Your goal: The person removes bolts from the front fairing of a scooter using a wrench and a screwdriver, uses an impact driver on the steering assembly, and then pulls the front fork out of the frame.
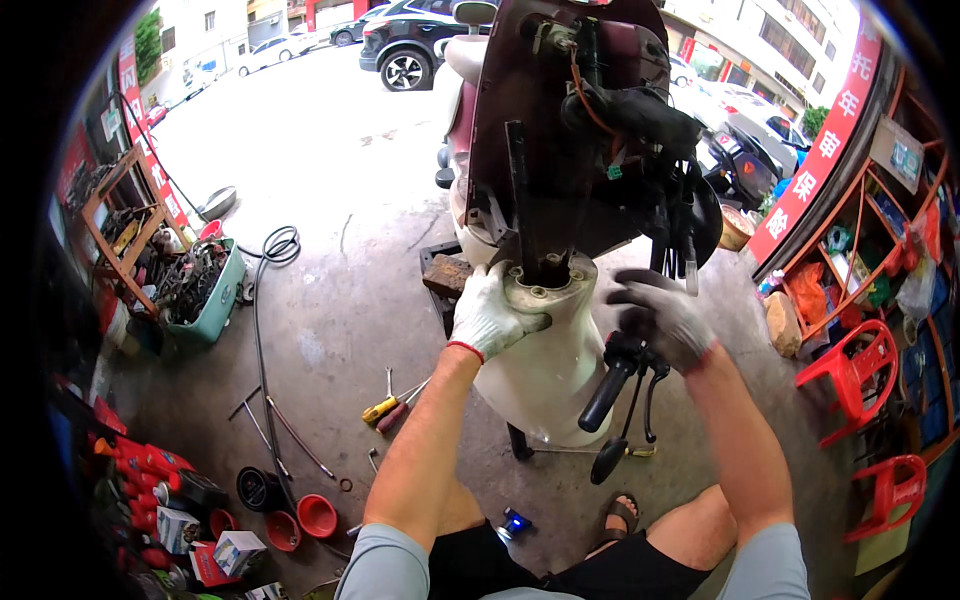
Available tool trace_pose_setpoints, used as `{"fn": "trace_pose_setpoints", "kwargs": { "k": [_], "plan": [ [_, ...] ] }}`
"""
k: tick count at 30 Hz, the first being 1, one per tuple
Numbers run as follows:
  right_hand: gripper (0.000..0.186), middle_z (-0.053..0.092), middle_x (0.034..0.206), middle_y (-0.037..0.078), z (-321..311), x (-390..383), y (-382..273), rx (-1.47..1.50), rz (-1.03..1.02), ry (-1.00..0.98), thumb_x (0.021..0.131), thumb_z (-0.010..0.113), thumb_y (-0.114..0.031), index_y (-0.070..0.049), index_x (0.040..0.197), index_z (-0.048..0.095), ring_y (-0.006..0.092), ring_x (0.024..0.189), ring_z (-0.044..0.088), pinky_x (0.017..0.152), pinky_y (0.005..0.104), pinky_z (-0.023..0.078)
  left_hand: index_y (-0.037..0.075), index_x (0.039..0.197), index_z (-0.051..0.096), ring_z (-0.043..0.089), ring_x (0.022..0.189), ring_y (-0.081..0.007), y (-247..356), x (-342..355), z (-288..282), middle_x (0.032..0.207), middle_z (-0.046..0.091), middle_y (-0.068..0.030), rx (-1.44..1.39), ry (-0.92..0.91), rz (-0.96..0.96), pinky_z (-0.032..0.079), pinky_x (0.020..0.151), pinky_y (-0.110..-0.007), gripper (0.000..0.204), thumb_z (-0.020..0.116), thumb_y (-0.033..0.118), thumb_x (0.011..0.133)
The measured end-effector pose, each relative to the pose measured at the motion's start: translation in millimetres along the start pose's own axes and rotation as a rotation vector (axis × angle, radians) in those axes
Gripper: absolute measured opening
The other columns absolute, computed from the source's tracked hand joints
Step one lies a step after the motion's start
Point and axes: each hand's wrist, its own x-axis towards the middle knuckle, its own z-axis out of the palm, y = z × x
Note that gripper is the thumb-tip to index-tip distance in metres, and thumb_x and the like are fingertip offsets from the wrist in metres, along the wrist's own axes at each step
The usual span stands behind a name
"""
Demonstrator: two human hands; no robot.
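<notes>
A scooter (pixel 575 150) with its front panels off stands before me, its dark inner parts and wiring bared. My left hand (pixel 490 312), in a white work glove with a red cuff, is closed over the upper left edge of the white front fender (pixel 545 385), thumb across its top. Bolts show on the fender's top around a dark opening. My right hand (pixel 665 318), gloved and blurred, is beside the fender with fingers stretched leftward, seemingly holding nothing. Just below it hangs the handlebar grip (pixel 607 395), with a lever and a mirror (pixel 608 461).
A brick-like block (pixel 447 275) stands left of the fender. Screwdrivers (pixel 385 410) and a black hose (pixel 262 340) lie on the floor. A green crate (pixel 215 300) of parts and red bowls (pixel 317 515) are at left; red chairs (pixel 850 380) and shelving are at right.
</notes>
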Motion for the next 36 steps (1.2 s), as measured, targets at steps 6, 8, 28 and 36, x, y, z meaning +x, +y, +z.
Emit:
{"fn": "trace_pose_setpoints", "kwargs": {
  "k": [6,8,28,36],
  "plan": [
    [0.024,0.067,0.090,0.017,48.3,106.1,9.6,0.116,0.264,-0.090,0.094,0.047,-0.013,0.006,0.104,0.059,0.0260,0.072,0.069,0.065,0.0388,0.059,-0.002,0.128,0.053,0.054,0.114,-0.0389,4.3,-1.2,4.7,0.118,0.055,-0.0237,0.004,0.041,-0.003,0.047,0.098,-0.044,0.090,0.088,0.040,0.056],
    [0.024,0.067,0.089,0.019,53.9,130.3,16.6,0.096,0.343,-0.082,0.093,0.044,-0.011,0.007,0.102,0.058,0.0275,0.070,0.069,0.060,0.0414,0.060,-0.001,0.131,0.051,0.053,0.115,-0.0378,4.0,-2.2,2.9,0.119,0.054,-0.0221,0.036,0.014,-0.014,0.048,0.098,-0.043,0.093,0.087,0.042,0.057],
    [0.022,0.064,0.082,0.018,65.8,164.5,36.4,0.222,0.338,0.144,0.090,0.044,-0.007,0.004,0.083,0.062,0.0272,0.064,0.060,0.048,0.0293,0.048,-0.003,0.131,0.051,0.054,0.113,-0.0368,4.1,-8.2,1.5,0.120,0.055,-0.0206,0.064,0.061,-0.020,0.049,0.095,-0.043,0.095,0.088,0.043,0.056],
    [0.019,0.064,0.081,0.013,62.6,170.1,53.9,0.452,0.084,0.359,0.088,0.049,-0.012,-0.003,0.083,0.064,0.0221,0.070,0.058,0.058,0.0321,0.048,-0.002,0.131,0.051,0.054,0.113,-0.0363,1.8,-10.9,2.2,0.119,0.055,-0.0199,0.055,0.050,-0.017,0.048,0.096,-0.043,0.095,0.089,0.040,0.055]
  ]
}}
